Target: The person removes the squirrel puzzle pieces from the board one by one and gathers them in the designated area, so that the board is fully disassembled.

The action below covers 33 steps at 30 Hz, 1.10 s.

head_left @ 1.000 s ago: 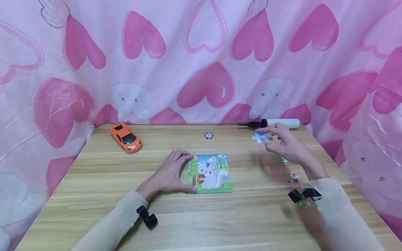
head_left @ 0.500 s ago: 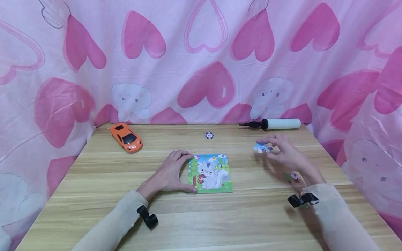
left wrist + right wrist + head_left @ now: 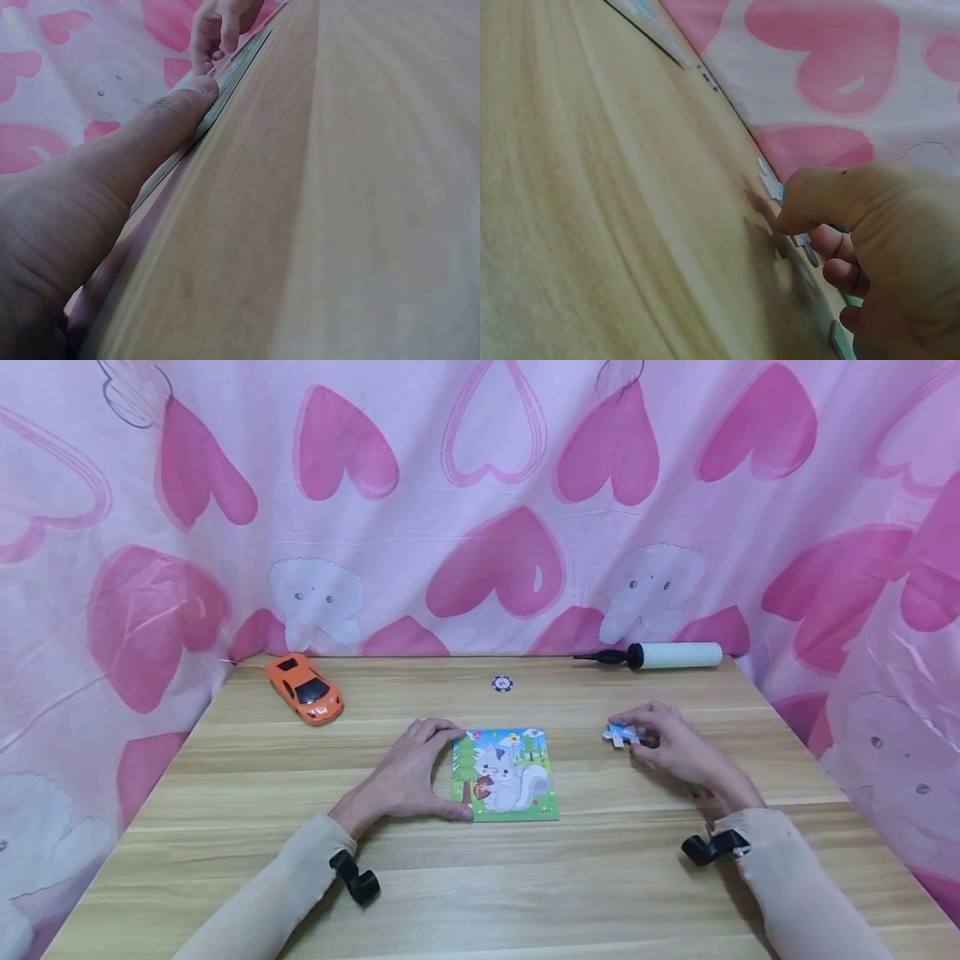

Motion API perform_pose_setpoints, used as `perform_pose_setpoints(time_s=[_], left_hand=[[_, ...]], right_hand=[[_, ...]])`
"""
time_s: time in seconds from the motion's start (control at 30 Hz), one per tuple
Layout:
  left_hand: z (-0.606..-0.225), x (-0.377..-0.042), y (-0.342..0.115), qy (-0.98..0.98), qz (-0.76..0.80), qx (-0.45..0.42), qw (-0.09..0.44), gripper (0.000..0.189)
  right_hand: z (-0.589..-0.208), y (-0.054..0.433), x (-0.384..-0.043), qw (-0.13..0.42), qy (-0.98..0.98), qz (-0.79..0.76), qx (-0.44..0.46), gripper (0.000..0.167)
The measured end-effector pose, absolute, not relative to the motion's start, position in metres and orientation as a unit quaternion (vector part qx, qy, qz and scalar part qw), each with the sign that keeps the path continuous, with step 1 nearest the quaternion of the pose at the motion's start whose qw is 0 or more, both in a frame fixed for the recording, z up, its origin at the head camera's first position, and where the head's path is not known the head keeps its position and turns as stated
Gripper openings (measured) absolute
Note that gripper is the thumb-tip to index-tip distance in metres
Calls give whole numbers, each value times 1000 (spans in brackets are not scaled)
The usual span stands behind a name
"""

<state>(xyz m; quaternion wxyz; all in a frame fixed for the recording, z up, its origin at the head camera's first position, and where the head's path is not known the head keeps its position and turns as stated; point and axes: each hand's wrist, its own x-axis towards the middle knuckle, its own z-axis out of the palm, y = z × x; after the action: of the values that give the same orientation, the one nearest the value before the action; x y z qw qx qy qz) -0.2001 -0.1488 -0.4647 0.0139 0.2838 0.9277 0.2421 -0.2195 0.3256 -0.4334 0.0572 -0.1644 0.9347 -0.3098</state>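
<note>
A square squirrel picture board (image 3: pixel 513 777) lies flat near the middle of the table. My left hand (image 3: pixel 405 772) holds it by its left side, with the thumb at the near corner and the fingers at the far one. In the left wrist view the thumb (image 3: pixel 169 120) rests on the board's edge (image 3: pixel 236 75). To the right of the board, my right hand (image 3: pixel 678 743) pinches a blue jigsaw puzzle piece (image 3: pixel 621 733) between thumb and fingers. In the right wrist view this piece (image 3: pixel 771 187) is held just above the table, partly hidden by the thumb.
More green puzzle pieces (image 3: pixel 699 790) lie under the right wrist, mostly hidden. Behind stand an orange toy car (image 3: pixel 306 689), a round black-and-white chip (image 3: pixel 502 683) and a hand pump (image 3: pixel 678 655). A pink heart curtain (image 3: pixel 495 560) hangs along the table's (image 3: pixel 480 877) far edge.
My right hand has moved nearer and lower with the blue puzzle piece, away from the hand pump. The left hand and the squirrel picture board have stayed in place.
</note>
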Motion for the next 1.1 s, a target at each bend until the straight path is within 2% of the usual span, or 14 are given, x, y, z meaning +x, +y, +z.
perform_pose_setpoints(time_s=[0.47, 0.93, 1.1], left_hand=[[-464, -200, -148, 926, 246, 284, 13, 131], [-464, -201, -148, 927, 244, 285, 13, 131], [-464, -200, -149, 925, 249, 286, 14, 131]], right_hand=[[-434, 322, -218, 84, 932, -324, -141, 57], [-434, 320, -219, 76, 932, -321, -148, 58], [-433, 319, -219, 62, 934, -312, -162, 64]])
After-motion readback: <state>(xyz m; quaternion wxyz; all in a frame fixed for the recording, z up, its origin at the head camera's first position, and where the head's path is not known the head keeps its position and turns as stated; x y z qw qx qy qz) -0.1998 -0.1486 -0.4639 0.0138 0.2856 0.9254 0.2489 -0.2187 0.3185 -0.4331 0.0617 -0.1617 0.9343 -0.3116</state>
